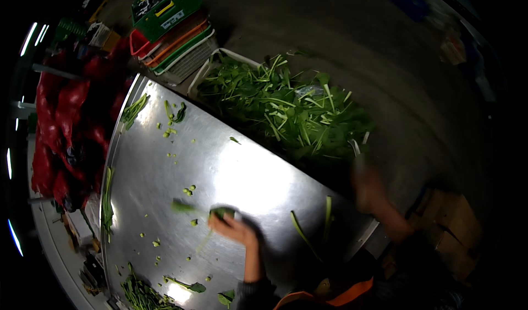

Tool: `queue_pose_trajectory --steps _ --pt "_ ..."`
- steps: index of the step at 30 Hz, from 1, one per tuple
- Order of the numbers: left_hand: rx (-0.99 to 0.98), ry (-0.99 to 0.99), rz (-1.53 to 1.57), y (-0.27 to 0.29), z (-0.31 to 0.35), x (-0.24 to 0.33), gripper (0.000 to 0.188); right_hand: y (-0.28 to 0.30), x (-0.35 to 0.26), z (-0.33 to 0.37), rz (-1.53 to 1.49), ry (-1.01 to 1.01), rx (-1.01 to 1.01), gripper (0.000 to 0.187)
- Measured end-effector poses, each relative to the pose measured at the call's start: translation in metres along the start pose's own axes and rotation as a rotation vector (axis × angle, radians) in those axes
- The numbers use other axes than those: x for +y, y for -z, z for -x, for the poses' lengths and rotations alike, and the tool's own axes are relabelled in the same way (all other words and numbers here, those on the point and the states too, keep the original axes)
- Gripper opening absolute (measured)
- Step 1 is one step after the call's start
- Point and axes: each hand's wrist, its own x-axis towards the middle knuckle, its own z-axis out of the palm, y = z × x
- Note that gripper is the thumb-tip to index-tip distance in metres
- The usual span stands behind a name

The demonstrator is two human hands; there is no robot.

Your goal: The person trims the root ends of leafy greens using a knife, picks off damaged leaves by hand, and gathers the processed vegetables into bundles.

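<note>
Over the middle of the shiny metal table (pixel 181 222), my left hand (pixel 235 230) closes around a small bunch of leafy greens (pixel 222 212). A blurred leaf and a thin stem show beside its fingers. Something pale covers a fingertip of that hand. My right hand (pixel 371 191) is past the table's far right edge, beside the heap of cut greens (pixel 300 114); motion smears its fingers. A pale tip shows at its far end, and whether it holds anything is unclear. Two loose stalks (pixel 300 230) lie on the table between my hands.
The greens fill a pale crate (pixel 194 84) beyond the table. Behind it stand stacked baskets topped by a green crate (pixel 165 13). Red mesh sacks (pixel 69 112) pile up at left. Leaf scraps and a bunch of greens (pixel 137 293) lie on the table. Cardboard boxes (pixel 454 222) stand right.
</note>
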Motion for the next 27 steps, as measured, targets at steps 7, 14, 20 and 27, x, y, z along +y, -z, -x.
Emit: queue_pose_trajectory --steps 7,14,20,27 --pt "-0.181 -0.035 0.550 -0.075 -0.074 0.172 0.041 0.017 0.002 0.087 -0.644 -0.223 -0.094 0.046" --pt "-1.392 -0.903 0.258 0.060 0.097 0.111 0.042 0.045 0.048 0.118 -0.546 -0.223 -0.060 0.044" --pt "-1.250 -1.580 0.169 -0.010 0.033 0.085 0.034 0.050 0.065 0.139 -0.458 -0.084 -0.084 0.038" --pt "-0.229 -0.799 -0.048 -0.058 -0.047 0.220 0.063 0.018 0.055 0.174 -0.203 0.241 -0.300 0.056"
